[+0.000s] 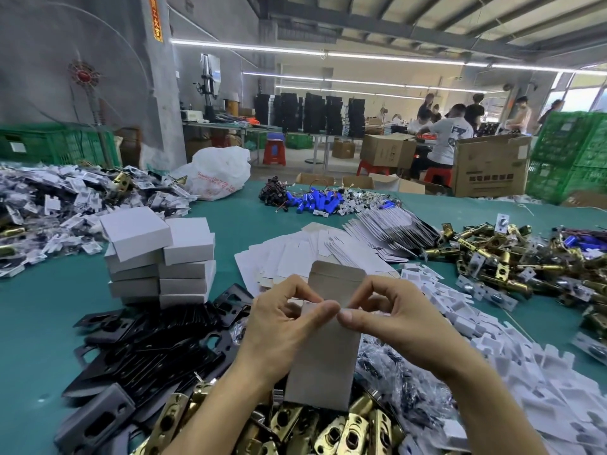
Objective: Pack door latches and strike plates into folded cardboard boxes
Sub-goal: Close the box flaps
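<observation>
Near table (39,307) edge: left hand (282,323), right hand (394,320) both pinch box (325,356) mouth, flap (336,277) upright; box-forming step, next likely tuck side tabs

Grey-brown box (323,353); teal table (49,300); black plates (147,349); brass latches (331,431).

Beyond my green-covered table (39,307), fluorescent tube lights (328,54) run under a steel-beamed roof (427,24). A grey concrete pillar (161,93) and a large fan (83,75) stand at left; workers (450,136) cluster by red stools (274,152) and cardboard cartons (489,165) near bright windows (578,96), green crates (571,152) stacked at right.
</observation>
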A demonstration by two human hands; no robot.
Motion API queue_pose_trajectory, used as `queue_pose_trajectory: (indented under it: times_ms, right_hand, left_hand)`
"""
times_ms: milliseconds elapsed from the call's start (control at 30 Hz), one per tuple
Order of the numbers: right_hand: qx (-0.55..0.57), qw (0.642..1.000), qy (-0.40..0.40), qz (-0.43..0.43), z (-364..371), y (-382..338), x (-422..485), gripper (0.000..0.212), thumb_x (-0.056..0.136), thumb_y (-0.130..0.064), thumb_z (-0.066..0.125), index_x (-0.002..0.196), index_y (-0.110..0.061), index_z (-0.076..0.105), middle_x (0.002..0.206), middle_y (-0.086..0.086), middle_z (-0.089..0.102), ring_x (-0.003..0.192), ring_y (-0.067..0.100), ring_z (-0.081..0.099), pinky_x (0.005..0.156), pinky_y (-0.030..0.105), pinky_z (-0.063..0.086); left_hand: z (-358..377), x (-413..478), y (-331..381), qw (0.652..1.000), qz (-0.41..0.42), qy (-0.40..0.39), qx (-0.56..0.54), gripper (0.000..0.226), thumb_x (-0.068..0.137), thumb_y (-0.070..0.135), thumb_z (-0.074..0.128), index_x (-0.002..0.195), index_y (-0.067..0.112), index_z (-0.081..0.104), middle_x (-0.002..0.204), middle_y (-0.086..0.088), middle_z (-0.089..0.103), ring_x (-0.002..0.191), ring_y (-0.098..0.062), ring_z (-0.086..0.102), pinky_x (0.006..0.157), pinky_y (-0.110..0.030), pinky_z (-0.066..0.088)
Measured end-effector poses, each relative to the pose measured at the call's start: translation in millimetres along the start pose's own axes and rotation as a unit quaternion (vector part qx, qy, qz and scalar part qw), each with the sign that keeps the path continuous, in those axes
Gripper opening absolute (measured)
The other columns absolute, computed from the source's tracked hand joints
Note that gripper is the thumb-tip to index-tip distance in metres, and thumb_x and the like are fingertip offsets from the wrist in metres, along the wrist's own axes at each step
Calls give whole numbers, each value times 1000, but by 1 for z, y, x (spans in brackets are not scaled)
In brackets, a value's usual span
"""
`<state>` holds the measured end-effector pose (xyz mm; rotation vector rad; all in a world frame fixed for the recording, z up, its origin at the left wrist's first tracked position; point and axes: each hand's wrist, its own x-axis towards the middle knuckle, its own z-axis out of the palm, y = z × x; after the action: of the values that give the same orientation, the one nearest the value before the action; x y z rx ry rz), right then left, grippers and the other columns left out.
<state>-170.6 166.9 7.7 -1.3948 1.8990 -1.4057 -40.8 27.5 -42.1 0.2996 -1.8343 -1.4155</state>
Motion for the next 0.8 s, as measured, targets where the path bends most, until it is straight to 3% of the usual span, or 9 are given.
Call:
queue_pose_trajectory:
  times_ms: [167,267,367,467,533,567,667,733,800]
  right_hand:
    - [124,986,92,-54,5,0,4,30,81,-25,72,106,-30,56,99,-5,71,84,15,69,76,31,57]
    - [105,989,97,-47,6,-3,5,29,82,-33,64,111,-27,63,93,-2,73,84,15,72,73,28,58]
    - [107,991,80,-24,6,-1,5,20,84,-33,63,93,-19,75,90,3,76,84,14,72,71,29,59]
    - [107,993,53,1,3,2,3,11,88,-10,72,90,-20,77,94,12,75,93,31,70,78,44,58]
    - [110,994,10,6,3,2,2,9,83,-20,77,92,-18,78,99,14,74,100,39,67,87,55,54]
    - [107,994,-3,5,4,2,1,19,80,-31,78,94,-17,78,101,14,74,102,40,66,89,56,53]
    - [94,996,-2,2,6,0,1,28,79,-41,79,94,-17,79,98,10,76,98,34,68,84,49,54]
    - [90,996,3,-3,7,1,3,27,76,-37,74,96,-18,79,95,6,77,93,22,72,77,30,55]
    - [85,996,14,-6,8,3,4,29,75,-37,72,96,-18,77,94,6,77,92,20,72,78,30,57]
  left_hand:
    - [-1,-1,1,1000,-4,-1,-13,37,65,59,79,73,26,66,62,-5,62,54,-12,53,50,-25,39]
    - [1,0,1,1000,-8,14,-11,37,60,56,82,80,32,62,81,3,71,56,-9,57,53,-21,45]
    - [1,1,-1,999,-27,26,-37,56,55,54,88,92,35,51,95,2,72,63,-19,68,58,-30,54]
    - [1,1,-1,998,-33,29,-51,66,48,60,92,92,35,51,101,-6,73,71,-39,70,62,-49,57]
    - [2,2,-1,997,-36,28,-62,70,45,63,93,95,36,52,99,-10,73,74,-42,71,65,-53,58]
    - [1,2,-1,997,-37,27,-65,70,45,63,92,96,36,52,97,-9,74,73,-39,72,65,-50,59]
    - [1,1,1,997,-40,21,-69,66,47,63,92,96,38,55,95,-8,75,73,-33,73,65,-40,59]
    - [1,1,0,997,-40,22,-58,60,49,55,93,95,37,58,96,-8,74,75,-33,73,66,-44,60]
    - [-1,0,0,998,-37,21,-54,55,51,48,91,94,34,61,98,-7,73,76,-36,72,65,-49,61]
